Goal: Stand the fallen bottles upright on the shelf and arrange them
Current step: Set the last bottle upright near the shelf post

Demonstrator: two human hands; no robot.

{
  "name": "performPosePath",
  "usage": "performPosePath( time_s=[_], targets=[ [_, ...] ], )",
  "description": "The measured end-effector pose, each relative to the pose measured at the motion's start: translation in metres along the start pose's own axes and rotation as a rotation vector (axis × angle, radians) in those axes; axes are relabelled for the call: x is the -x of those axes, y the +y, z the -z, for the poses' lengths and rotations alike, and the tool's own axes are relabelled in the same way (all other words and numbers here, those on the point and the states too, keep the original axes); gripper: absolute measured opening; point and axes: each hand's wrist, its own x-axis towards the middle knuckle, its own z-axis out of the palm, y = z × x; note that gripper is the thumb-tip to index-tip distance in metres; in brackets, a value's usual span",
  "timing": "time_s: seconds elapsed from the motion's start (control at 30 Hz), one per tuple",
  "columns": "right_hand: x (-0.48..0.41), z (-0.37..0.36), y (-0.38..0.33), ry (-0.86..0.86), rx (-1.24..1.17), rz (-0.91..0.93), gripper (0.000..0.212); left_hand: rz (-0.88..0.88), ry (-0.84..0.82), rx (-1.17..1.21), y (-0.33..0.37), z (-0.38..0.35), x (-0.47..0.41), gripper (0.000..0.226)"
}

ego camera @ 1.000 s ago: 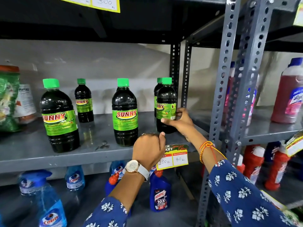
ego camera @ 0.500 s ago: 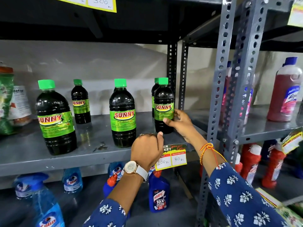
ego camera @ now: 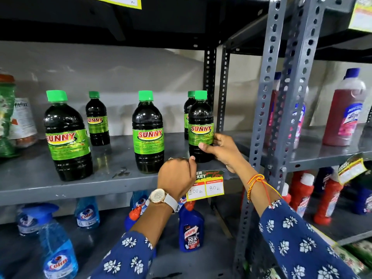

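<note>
Several dark Sunny bottles with green caps stand upright on the grey shelf. A large one is front left, a small one behind it, another large one in the middle. At the right, a small bottle stands in front of a half-hidden one. My right hand grips the front small bottle low on its right side, label facing me. My left hand, fingers curled, rests on the shelf's front edge.
Grey slotted uprights stand just right of the held bottle. A price tag hangs on the shelf edge. Packets sit at far left. Blue spray bottles and a Harpic bottle fill the lower shelf; pink bottles stand right.
My right hand has turned the front small bottle so its label faces forward, and now holds it slightly lower. My left hand has stayed on the shelf edge.
</note>
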Motion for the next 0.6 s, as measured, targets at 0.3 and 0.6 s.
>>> performPosePath(
  time_s=[0.3, 0.6],
  targets=[
    [0.019, 0.01, -0.004, -0.038, 0.037, 0.021, 0.026, 0.002, -0.037, -0.096, 0.002, 0.0, 0.001, 0.046],
    [0.026, 0.011, -0.005, -0.05, 0.068, 0.086, 0.023, 0.003, 0.003, -0.081, 0.003, 0.0, 0.002, 0.046]
  ],
)
